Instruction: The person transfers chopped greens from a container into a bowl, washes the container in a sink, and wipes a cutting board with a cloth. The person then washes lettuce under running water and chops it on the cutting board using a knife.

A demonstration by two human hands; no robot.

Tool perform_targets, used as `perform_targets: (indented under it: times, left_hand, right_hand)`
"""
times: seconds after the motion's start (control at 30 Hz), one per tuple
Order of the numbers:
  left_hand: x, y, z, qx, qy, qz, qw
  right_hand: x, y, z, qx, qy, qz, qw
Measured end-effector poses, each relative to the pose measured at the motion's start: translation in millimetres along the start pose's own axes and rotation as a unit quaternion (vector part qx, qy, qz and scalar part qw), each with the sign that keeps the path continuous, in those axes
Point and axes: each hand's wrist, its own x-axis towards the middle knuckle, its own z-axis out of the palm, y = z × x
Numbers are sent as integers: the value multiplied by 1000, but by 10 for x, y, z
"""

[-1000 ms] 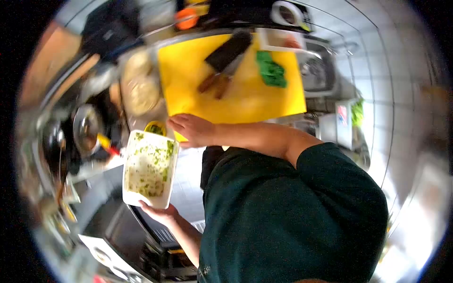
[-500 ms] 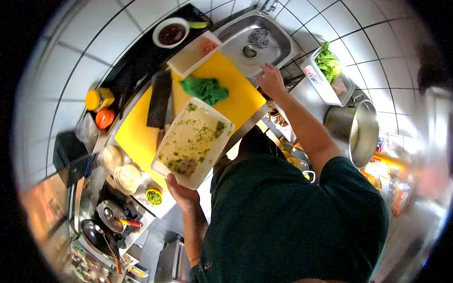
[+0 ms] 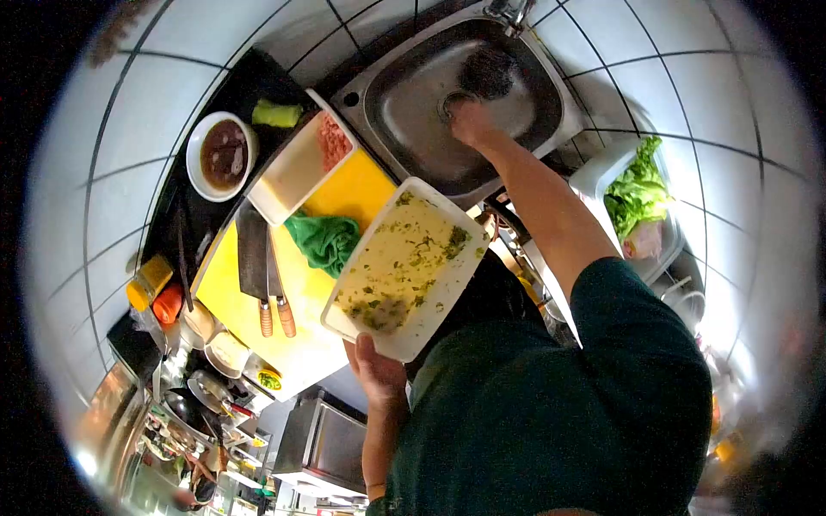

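White wall tiles (image 3: 129,120) rise behind a steel sink (image 3: 404,116), where the right hand (image 3: 471,122) reaches down by the drain (image 3: 447,105) (I cannot tell its grip). Nearer the body, the left hand (image 3: 379,374) grips the lower edge of a white tray (image 3: 397,265) flecked with greens (image 3: 456,242).

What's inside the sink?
In the sink lies a dark clump, probably a scourer, beside the drain. The right hand partly covers the drain; what is beneath that hand is hidden.

Kitchen extras.
Green cloth (image 3: 323,243), two knives (image 3: 252,262) on yellow board (image 3: 305,340); dark liquid (image 3: 224,155) in white bowl (image 3: 195,163); leafy greens (image 3: 638,196) in tub (image 3: 592,179); orange item (image 3: 168,304), maybe a lid, beside yellow jar (image 3: 151,281).
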Motion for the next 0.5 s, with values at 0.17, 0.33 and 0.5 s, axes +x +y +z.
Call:
perform_targets:
  times: [0.17, 0.33, 0.5]
  left_hand:
    - [349, 114, 607, 30, 8, -6, 1000]
    - [1042, -43, 1167, 66, -2, -11, 998]
    - [1884, -412, 1546, 185, -41, 57, 980]
  right_hand:
    - [609, 375, 45, -41, 234, 42, 970]
    - [1069, 726, 150, 10, 6, 72, 997]
    - [408, 454, -980, 275, 199, 241, 909]
